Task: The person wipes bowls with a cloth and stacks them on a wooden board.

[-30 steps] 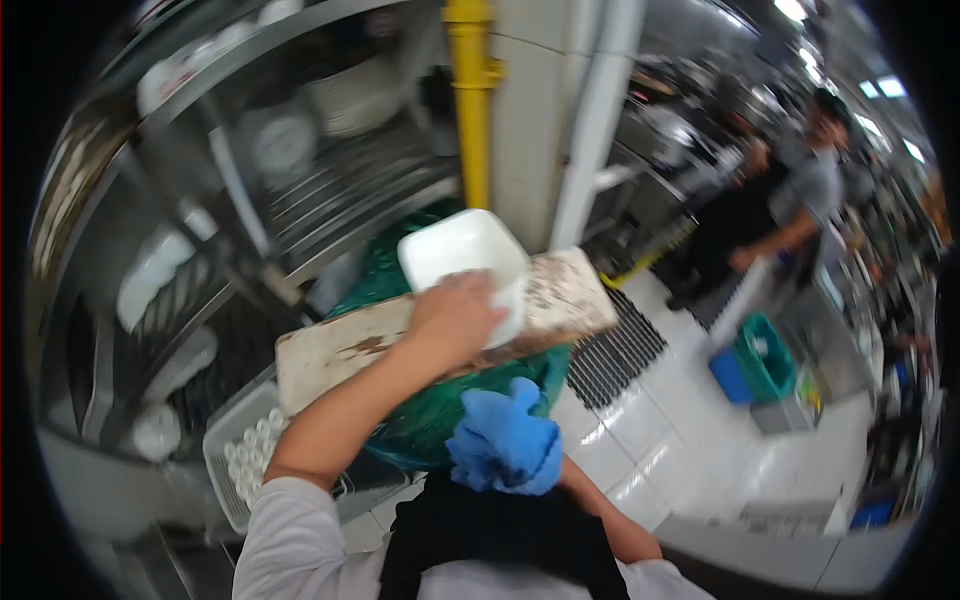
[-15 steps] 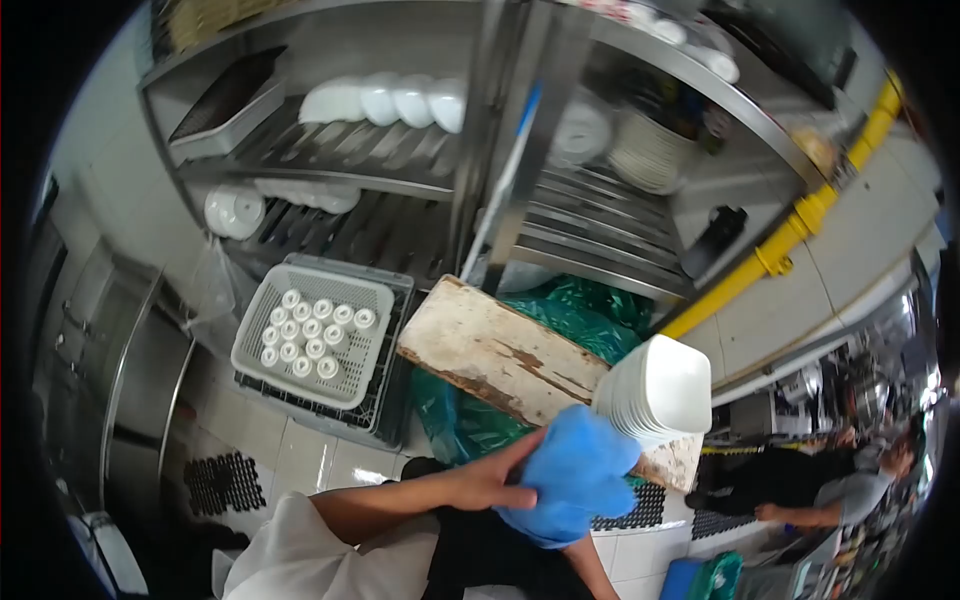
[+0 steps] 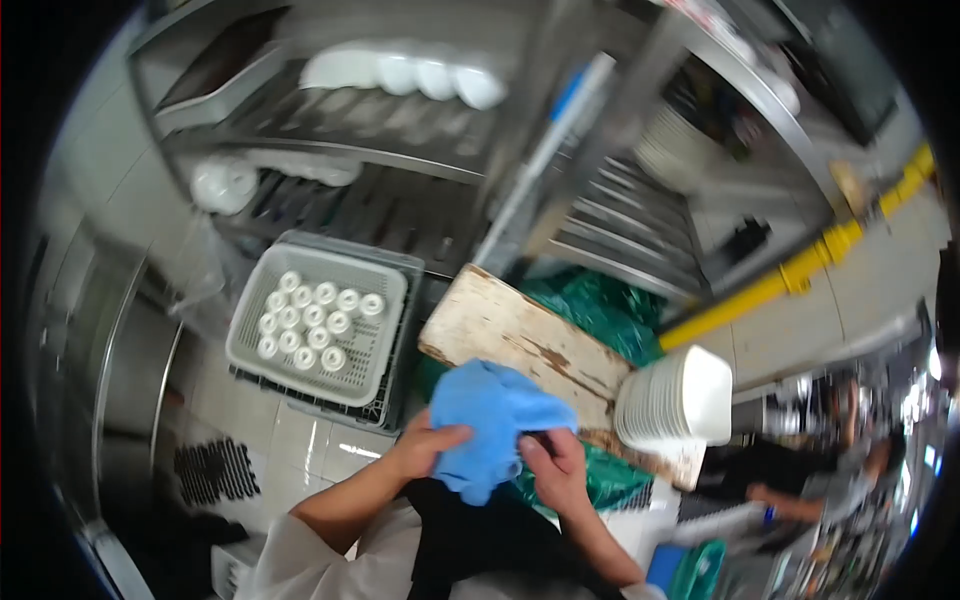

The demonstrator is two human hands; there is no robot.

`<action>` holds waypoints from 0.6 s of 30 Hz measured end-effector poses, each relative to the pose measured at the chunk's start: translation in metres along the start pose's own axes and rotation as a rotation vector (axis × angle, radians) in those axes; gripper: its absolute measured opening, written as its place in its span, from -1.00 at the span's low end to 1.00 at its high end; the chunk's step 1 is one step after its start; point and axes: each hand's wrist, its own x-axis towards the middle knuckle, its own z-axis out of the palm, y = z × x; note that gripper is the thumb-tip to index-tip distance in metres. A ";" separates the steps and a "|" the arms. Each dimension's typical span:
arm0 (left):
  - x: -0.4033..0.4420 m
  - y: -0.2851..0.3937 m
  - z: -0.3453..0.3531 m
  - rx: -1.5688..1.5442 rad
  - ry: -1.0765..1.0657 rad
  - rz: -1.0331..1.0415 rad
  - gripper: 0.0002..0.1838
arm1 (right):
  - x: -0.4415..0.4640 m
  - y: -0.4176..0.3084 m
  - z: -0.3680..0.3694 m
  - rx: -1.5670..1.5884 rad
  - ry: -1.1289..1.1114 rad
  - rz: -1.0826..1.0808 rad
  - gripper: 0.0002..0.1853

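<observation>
A blue cloth [image 3: 485, 425] is bunched up in front of my body, held between both hands. My left hand [image 3: 430, 450] grips its left side, with the fingers partly hidden behind the fabric. At the lower right edge my right hand [image 3: 557, 468] pinches the cloth between thumb and fingers. Whether anything is wrapped inside the cloth I cannot tell. Just beyond the cloth lies a worn wooden board [image 3: 530, 345] with chipped white paint. On the board's right end stands a stack of white squarish dishes [image 3: 672, 402].
A grey plastic basket [image 3: 392, 310] with several small white round pieces sits on a crate at left. Metal shelves [image 3: 400, 165] with white dishes stand ahead. Green plastic bags [image 3: 605, 310] lie around the board. A yellow pipe [image 3: 770, 280] and another person [image 3: 840, 480] are at right.
The cloth has moved left and toward my body. My right hand, hidden behind the cloth before, now shows at its right side. The view has shifted slightly.
</observation>
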 end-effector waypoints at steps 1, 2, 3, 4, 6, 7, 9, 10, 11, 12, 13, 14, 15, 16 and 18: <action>-0.002 0.005 -0.006 -0.022 0.005 -0.009 -0.37 | 0.001 0.000 0.004 0.009 0.080 0.012 -0.78; -0.004 0.010 -0.011 -0.043 0.009 -0.020 -0.29 | 0.001 0.002 0.006 -0.084 0.012 -0.012 -0.78; -0.002 0.016 -0.014 0.031 -0.005 -0.031 -0.20 | -0.001 0.004 0.008 -0.178 -0.058 -0.031 -0.77; 0.000 0.014 -0.022 0.048 -0.051 -0.089 -0.20 | -0.003 0.004 0.010 -0.171 0.018 -0.022 -0.77; 0.005 0.009 -0.038 0.015 0.029 -0.043 -0.20 | -0.003 0.002 0.014 -0.118 -0.082 -0.059 -0.78; 0.011 0.019 -0.029 -0.048 -0.070 -0.067 -0.18 | -0.008 0.002 0.014 0.006 -0.072 0.057 -0.76; 0.021 0.038 -0.012 0.016 -0.113 -0.128 -0.16 | -0.017 0.012 0.010 0.073 0.004 0.090 -0.75; 0.028 0.046 -0.005 0.061 -0.124 -0.152 -0.13 | -0.021 0.018 0.008 0.132 0.030 0.130 -0.74; 0.038 0.051 0.001 0.076 -0.151 -0.165 -0.13 | -0.027 0.022 0.004 0.135 0.059 0.114 -0.74; 0.049 0.058 0.006 0.217 -0.230 -0.149 -0.15 | -0.033 0.026 0.001 0.200 0.123 0.106 -0.73; 0.061 0.064 0.011 0.355 -0.309 -0.132 -0.16 | -0.039 0.029 -0.003 0.265 0.186 0.099 -0.73; 0.076 0.071 0.008 0.405 -0.326 -0.124 -0.17 | -0.046 0.030 -0.007 0.271 0.214 0.089 -0.73; 0.095 0.078 0.007 0.451 -0.345 -0.120 -0.19 | -0.055 0.032 -0.010 0.300 0.283 0.131 -0.74; 0.114 0.091 0.030 0.501 -0.316 -0.042 -0.22 | -0.065 0.033 -0.014 0.329 0.354 0.175 -0.75; 0.176 0.117 0.065 0.706 -0.272 0.247 -0.37 | -0.087 0.040 -0.021 0.338 0.417 0.195 -0.75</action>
